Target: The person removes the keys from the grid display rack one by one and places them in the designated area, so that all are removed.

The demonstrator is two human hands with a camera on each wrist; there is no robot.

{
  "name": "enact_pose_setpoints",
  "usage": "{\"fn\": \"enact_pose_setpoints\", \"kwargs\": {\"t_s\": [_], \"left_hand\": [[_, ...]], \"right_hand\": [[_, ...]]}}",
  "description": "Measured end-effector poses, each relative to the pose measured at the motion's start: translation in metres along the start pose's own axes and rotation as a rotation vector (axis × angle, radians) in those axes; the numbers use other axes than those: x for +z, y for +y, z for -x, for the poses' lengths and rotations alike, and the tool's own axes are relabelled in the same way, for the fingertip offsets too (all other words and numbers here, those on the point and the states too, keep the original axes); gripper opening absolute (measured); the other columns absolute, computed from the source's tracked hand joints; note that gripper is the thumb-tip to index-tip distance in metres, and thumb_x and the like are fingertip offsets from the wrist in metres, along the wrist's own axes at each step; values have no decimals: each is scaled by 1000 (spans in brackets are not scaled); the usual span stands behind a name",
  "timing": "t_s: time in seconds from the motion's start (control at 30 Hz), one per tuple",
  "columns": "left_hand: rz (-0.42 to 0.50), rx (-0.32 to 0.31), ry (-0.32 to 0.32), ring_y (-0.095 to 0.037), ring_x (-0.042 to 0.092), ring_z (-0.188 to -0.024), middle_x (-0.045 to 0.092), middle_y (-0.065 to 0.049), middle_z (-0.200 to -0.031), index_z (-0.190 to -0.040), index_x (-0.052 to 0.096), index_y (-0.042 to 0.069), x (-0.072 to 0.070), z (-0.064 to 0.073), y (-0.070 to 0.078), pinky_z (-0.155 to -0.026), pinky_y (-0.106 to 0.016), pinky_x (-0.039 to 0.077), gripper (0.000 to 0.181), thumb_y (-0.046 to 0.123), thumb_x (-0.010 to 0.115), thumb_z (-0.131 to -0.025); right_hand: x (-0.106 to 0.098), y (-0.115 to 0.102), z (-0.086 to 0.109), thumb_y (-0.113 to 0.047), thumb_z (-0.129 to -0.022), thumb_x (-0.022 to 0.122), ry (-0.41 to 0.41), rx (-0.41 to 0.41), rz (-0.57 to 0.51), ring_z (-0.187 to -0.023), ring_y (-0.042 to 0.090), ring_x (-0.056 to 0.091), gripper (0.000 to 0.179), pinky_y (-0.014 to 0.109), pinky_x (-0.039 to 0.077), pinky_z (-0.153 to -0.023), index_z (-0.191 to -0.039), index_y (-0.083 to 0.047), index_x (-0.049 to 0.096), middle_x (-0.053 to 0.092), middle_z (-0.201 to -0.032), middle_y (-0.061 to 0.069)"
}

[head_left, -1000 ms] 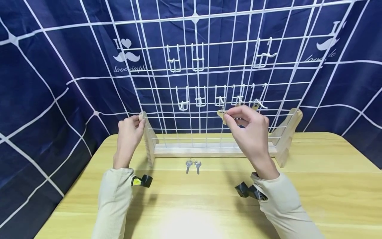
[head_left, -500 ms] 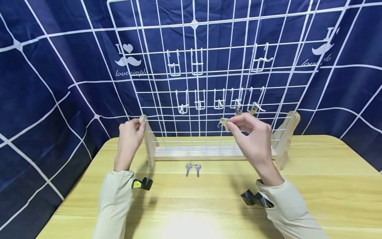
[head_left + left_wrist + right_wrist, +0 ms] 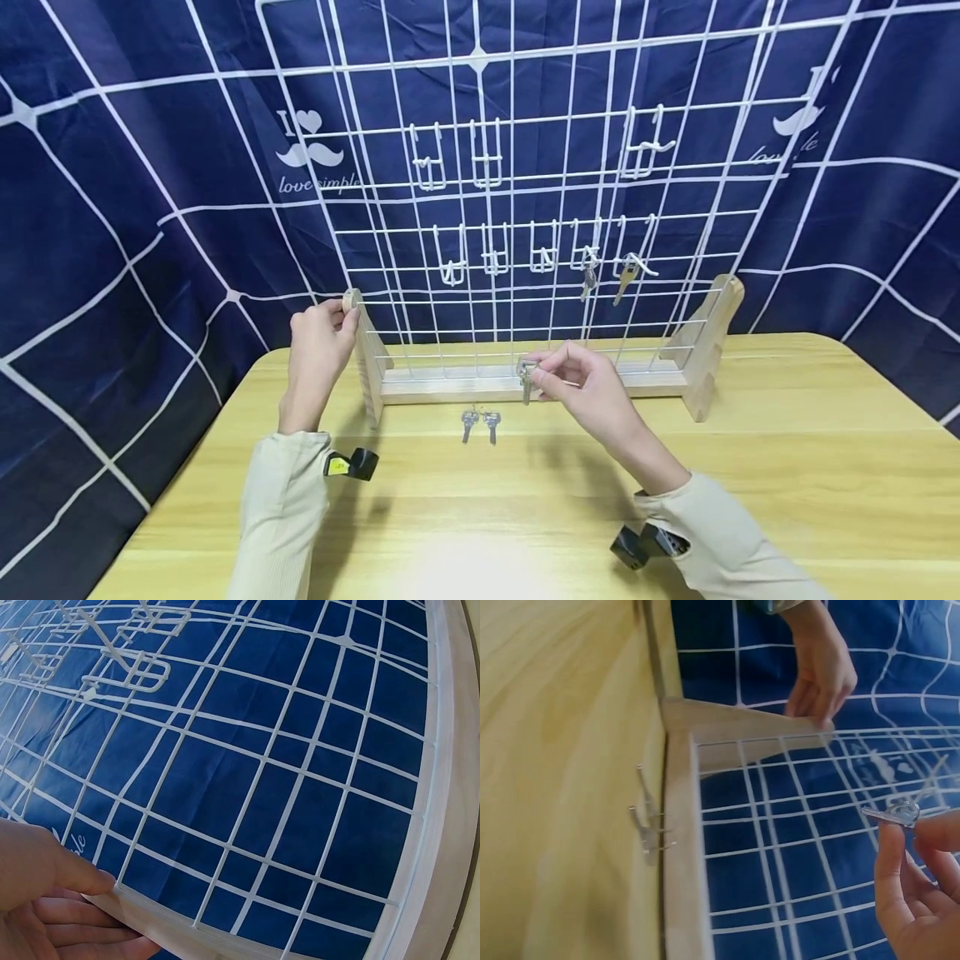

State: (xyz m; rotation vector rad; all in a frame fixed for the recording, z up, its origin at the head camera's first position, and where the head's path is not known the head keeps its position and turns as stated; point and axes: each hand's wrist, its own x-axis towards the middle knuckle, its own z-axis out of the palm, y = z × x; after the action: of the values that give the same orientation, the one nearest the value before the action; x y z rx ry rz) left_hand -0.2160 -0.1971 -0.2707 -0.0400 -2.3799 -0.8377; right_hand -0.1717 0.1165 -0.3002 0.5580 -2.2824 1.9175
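My right hand (image 3: 588, 392) pinches a small key (image 3: 527, 383) between thumb and fingers, low in front of the wire grid rack (image 3: 495, 308). In the right wrist view the key (image 3: 892, 816) shows as a silvery piece with a ring. My left hand (image 3: 317, 350) holds the top of the rack's left wooden upright (image 3: 366, 358), thumb in front and fingers behind in the left wrist view. Two silver keys (image 3: 492, 423) lie side by side on the table before the base bar (image 3: 450, 388). From the lower hooks at the right hang a silver key (image 3: 589, 280) and a brass key (image 3: 624, 285).
White wire hooks (image 3: 487, 158) sit in two rows on the grid. The right wooden upright (image 3: 708, 358) stands beyond my right hand. A navy cloth with white lines (image 3: 862, 200) hangs behind the light wooden table (image 3: 810, 467).
My right hand has carried the key down and left, away from the lower hooks, so the two hanging keys show fully. My left hand stays on the upright.
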Motion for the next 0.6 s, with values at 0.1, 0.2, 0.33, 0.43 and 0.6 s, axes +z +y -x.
{"fn": "enact_pose_setpoints", "kwargs": {"t_s": [0.1,0.2,0.33,0.43,0.6], "left_hand": [[2,0,-2,-38,65,-99,69,-25,-96,-104,67,-13,1,0,-2,-85,-48,52,25,7,58,-92],[3,-1,7,-38,65,-99,69,-25,-96,-104,68,-13,1,1,-2,-86,-48,51,25,7,59,-92],[7,-5,14,-39,65,-100,69,-25,-95,-103,68,-13,2,0,-3,-87,-48,51,24,7,59,-92],[9,1,15,-38,66,-99,69,-24,-94,-102,68,-12,2,-1,-3,-85,-48,51,23,7,59,-92],[2,17,24,-39,66,-97,70,-24,-93,-100,69,-12,3,-2,-3,-84,-48,51,23,7,60,-91]], "right_hand": [[0,7,3,4,-89,63,-8,28,-15,-83,12,68,9,29,57,-71,-91,10,56,65,-113,27],[-1,13,4,4,-89,62,-18,52,-17,-80,13,67,9,28,56,-70,-92,11,56,66,-107,26],[-5,22,6,3,-89,62,-33,73,-6,-76,16,66,11,29,56,-69,-93,11,56,66,-100,22],[-9,30,8,4,-89,62,-34,92,-5,-73,16,65,11,30,57,-69,-93,12,56,66,-97,21],[-16,43,11,6,-87,63,-31,135,5,-71,15,67,11,29,57,-71,-93,14,57,68,-94,21]]}}
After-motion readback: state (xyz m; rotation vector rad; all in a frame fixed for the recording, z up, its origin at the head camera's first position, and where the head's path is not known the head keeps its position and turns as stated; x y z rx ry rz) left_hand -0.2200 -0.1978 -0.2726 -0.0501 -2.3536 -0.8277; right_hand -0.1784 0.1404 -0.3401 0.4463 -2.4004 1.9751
